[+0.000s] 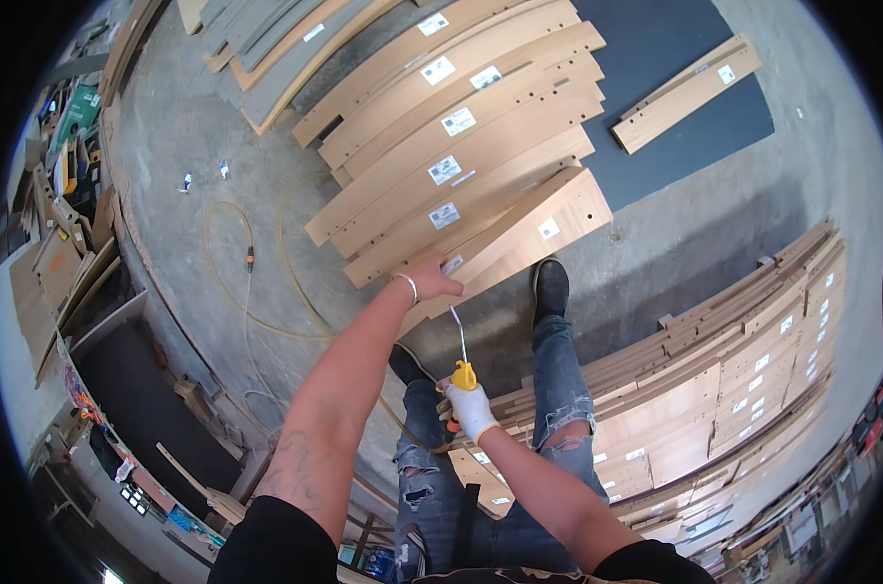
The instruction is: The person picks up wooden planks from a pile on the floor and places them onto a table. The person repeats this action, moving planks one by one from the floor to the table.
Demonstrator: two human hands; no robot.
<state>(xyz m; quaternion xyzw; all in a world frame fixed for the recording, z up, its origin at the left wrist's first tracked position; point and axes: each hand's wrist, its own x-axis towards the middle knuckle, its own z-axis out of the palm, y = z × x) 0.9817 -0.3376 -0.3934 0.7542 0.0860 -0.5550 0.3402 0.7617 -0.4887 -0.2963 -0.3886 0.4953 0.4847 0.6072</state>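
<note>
My bare left hand (430,280), with a bracelet at the wrist, grips the near-left part of a tilted wooden panel (524,238). This panel is the closest of a row of light wooden panels (480,146) leaning over one another, several with white labels. A white glove covers my right hand (472,411), which is closed around a yellow air blow gun (464,376). From the gun a thin bent metal nozzle (460,326) points up toward the panel's lower edge, just below my left hand. A hose with an orange fitting (452,425) shows at the gun's handle.
A pale air hose (213,263) loops across the concrete floor at left. Stacked labelled boards (675,419) stand at right, close to my leg. Two narrow boards (689,92) lie on a dark sheet (646,58). Grey panels (266,73) lie at far left; scrap cardboard (57,282) lines the left side.
</note>
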